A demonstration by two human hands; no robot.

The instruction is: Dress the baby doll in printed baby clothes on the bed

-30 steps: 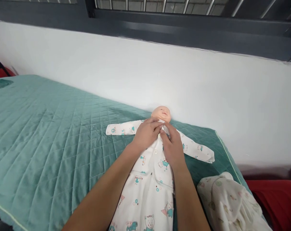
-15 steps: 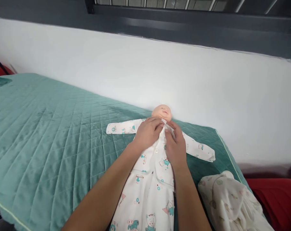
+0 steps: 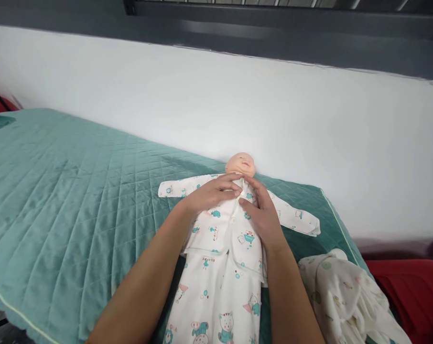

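A doll (image 3: 240, 163) lies on its back on a green quilted cover, its head towards the wall. It wears a white printed baby shirt (image 3: 216, 229) with the sleeves spread to both sides. Below are matching printed pants (image 3: 212, 296). My left hand (image 3: 216, 191) rests on the upper chest, fingers stretched towards the collar. On the other side of the front opening, my right hand (image 3: 261, 208) touches the shirt, thumb and fingers apart. A button shows below the hands; the collar fastening is partly hidden by my fingers.
The green quilted cover (image 3: 76, 200) runs up to a white wall (image 3: 188, 100). A crumpled white printed cloth (image 3: 345, 291) lies at the right edge. Beyond it stands something red (image 3: 410, 296). A dark beam (image 3: 238, 33) crosses above the wall.
My hands have flattened and loosened at the collar, the left wrist shifting left. More of the shirt front shows, and its hem lies wider. The view has shifted slightly.
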